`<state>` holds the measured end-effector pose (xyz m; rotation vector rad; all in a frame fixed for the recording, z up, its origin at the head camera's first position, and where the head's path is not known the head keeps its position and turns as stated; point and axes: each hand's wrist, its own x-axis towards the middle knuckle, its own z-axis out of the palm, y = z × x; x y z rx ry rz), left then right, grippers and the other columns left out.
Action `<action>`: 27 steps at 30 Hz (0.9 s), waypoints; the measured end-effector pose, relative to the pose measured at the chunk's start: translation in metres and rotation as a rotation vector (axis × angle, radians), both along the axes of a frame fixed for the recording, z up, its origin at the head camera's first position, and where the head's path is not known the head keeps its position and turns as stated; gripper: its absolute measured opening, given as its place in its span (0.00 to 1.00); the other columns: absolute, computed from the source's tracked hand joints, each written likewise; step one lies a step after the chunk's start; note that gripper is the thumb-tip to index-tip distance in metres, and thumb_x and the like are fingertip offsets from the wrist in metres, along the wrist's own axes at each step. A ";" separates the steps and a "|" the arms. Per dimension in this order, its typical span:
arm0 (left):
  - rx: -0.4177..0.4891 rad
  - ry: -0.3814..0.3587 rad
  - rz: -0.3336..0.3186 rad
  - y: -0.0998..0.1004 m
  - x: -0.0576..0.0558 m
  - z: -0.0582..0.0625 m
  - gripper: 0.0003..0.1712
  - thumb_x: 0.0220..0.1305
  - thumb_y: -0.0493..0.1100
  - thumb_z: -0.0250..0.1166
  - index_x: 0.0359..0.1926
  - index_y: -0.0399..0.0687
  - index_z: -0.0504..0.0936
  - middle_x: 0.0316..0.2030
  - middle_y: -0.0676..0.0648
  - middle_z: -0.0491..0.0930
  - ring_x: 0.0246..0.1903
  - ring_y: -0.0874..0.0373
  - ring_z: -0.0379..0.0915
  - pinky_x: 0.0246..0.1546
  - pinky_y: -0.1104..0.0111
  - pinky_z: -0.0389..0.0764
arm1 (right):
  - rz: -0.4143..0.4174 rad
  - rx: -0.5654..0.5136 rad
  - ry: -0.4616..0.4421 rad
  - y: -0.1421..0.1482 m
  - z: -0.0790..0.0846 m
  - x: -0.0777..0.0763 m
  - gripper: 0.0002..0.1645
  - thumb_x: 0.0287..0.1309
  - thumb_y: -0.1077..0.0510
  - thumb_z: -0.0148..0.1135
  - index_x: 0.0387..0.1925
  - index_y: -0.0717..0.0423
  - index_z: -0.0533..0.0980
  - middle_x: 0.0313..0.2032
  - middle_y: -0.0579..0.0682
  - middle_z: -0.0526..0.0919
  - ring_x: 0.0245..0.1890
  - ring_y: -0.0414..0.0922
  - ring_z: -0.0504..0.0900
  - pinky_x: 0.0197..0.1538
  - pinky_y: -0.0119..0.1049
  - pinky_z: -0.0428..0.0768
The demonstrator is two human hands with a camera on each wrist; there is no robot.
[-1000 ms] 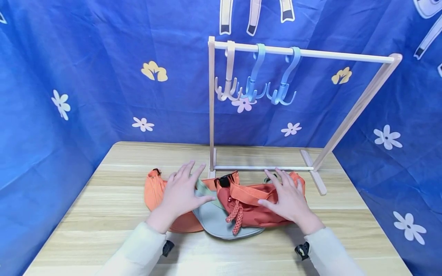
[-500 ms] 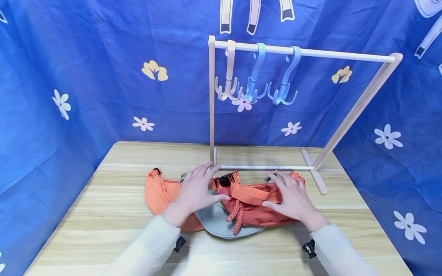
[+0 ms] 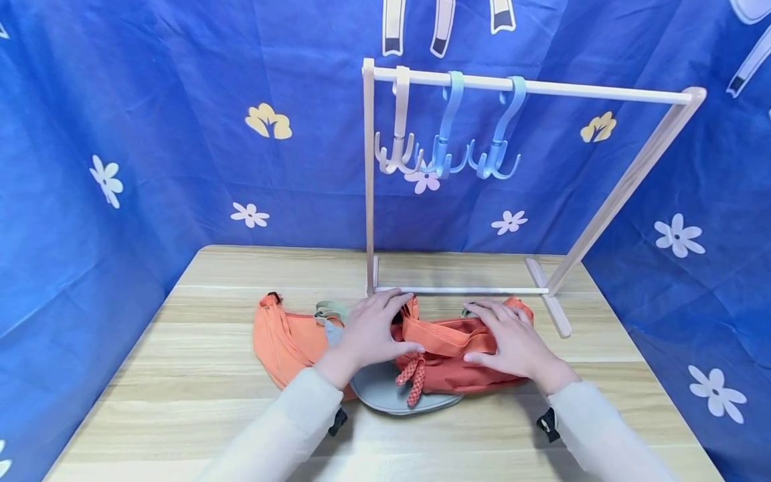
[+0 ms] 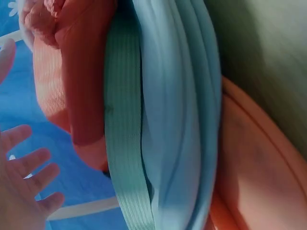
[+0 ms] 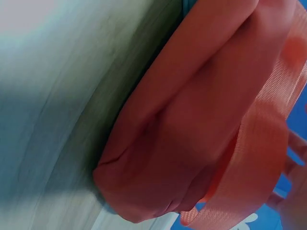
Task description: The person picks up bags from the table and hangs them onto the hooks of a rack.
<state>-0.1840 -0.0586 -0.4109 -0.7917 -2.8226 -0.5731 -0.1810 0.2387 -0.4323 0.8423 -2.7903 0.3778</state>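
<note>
A red waist bag (image 3: 460, 375) with an orange strap (image 3: 440, 339) and braided red cords (image 3: 415, 383) lies on top of a grey-blue bag (image 3: 394, 395). To their left an orange bag (image 3: 289, 340) lies partly underneath. My left hand (image 3: 369, 331) hovers over the red bag's left end. In the left wrist view, its fingers (image 4: 41, 177) are spread and stand apart from the bags; a green strap (image 4: 123, 110) crosses the grey-blue bag. Above the red bag's right end is my right hand (image 3: 515, 345). Its fingers are near the orange strap; contact cannot be told.
Behind the bags stands a rack (image 3: 626, 194) with a white top bar. One white hook (image 3: 399, 127) and two blue hooks (image 3: 446, 127) hang from it. Blue patterned cloth (image 3: 181, 134) surrounds the wooden table (image 3: 150, 375) at the back and sides.
My left hand has moved right, from over the orange and grey-blue bags to the red bag's left end. The right hand has shifted slightly right. The bags lie where they were.
</note>
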 end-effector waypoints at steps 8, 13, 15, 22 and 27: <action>0.036 -0.027 -0.034 0.018 -0.004 -0.008 0.54 0.45 0.74 0.65 0.68 0.51 0.67 0.65 0.43 0.66 0.64 0.46 0.59 0.63 0.53 0.57 | 0.042 -0.001 -0.067 0.006 -0.003 -0.004 0.51 0.45 0.29 0.66 0.68 0.43 0.62 0.63 0.58 0.66 0.63 0.57 0.64 0.56 0.62 0.59; 0.073 -0.061 -0.053 0.027 -0.006 -0.012 0.54 0.43 0.74 0.67 0.67 0.50 0.67 0.64 0.44 0.67 0.64 0.45 0.60 0.63 0.53 0.58 | 0.066 -0.016 -0.104 0.009 -0.002 -0.006 0.50 0.45 0.32 0.68 0.68 0.45 0.63 0.62 0.58 0.68 0.62 0.58 0.65 0.58 0.62 0.60; 0.083 -0.078 -0.061 0.029 -0.006 -0.013 0.54 0.43 0.74 0.68 0.67 0.51 0.67 0.64 0.45 0.67 0.64 0.45 0.60 0.63 0.53 0.57 | 0.073 -0.021 -0.112 0.011 -0.002 -0.007 0.50 0.44 0.33 0.69 0.67 0.45 0.64 0.61 0.57 0.69 0.61 0.57 0.66 0.58 0.61 0.61; 0.141 -0.132 -0.079 0.036 -0.007 -0.017 0.52 0.44 0.71 0.69 0.66 0.49 0.68 0.63 0.47 0.69 0.65 0.46 0.59 0.65 0.54 0.55 | 0.080 -0.026 -0.156 0.015 -0.002 -0.010 0.49 0.44 0.34 0.71 0.66 0.46 0.66 0.60 0.59 0.70 0.59 0.60 0.69 0.56 0.62 0.65; 0.180 -0.159 -0.076 0.038 -0.009 -0.021 0.50 0.45 0.68 0.71 0.66 0.50 0.69 0.61 0.49 0.72 0.63 0.47 0.62 0.65 0.52 0.52 | 0.105 -0.058 -0.185 0.017 -0.002 -0.014 0.46 0.45 0.36 0.71 0.64 0.48 0.68 0.58 0.54 0.74 0.57 0.56 0.72 0.56 0.57 0.69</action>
